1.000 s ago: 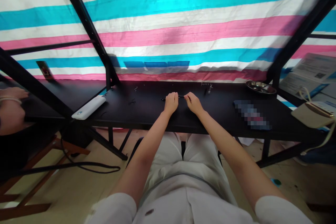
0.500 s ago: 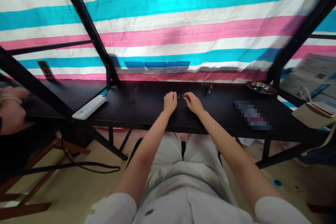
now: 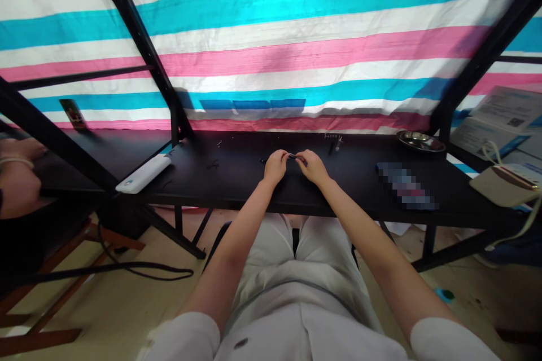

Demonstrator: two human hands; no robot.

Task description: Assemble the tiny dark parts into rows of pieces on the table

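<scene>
Over the black table, my left hand (image 3: 276, 166) and my right hand (image 3: 312, 167) are closed around a thin dark pen-like rod (image 3: 292, 156). Only a short length shows between the fingertips; the grip hides the rest, so its exact kind is unclear. A small black end (image 3: 262, 161) sticks out left of my left hand; whether it belongs to the rod, I cannot tell. Small dark pieces (image 3: 213, 163) and tiny pale bits (image 3: 219, 143) lie to the left. Beyond my right hand is a clear slim part (image 3: 339, 144) beside a row of tiny pieces (image 3: 331, 136).
The black table (image 3: 237, 189) carries a white oblong case (image 3: 144, 174) at left, a metal dish (image 3: 421, 141) and a blurred-out item (image 3: 406, 186) at right. A beige pouch (image 3: 503, 185) stands at far right. Another person's arm (image 3: 19, 175) rests at far left.
My hands have drawn slightly closer along the rod, and the fingers of my left hand have shifted. Less of the rod shows between them. Other items stay put.
</scene>
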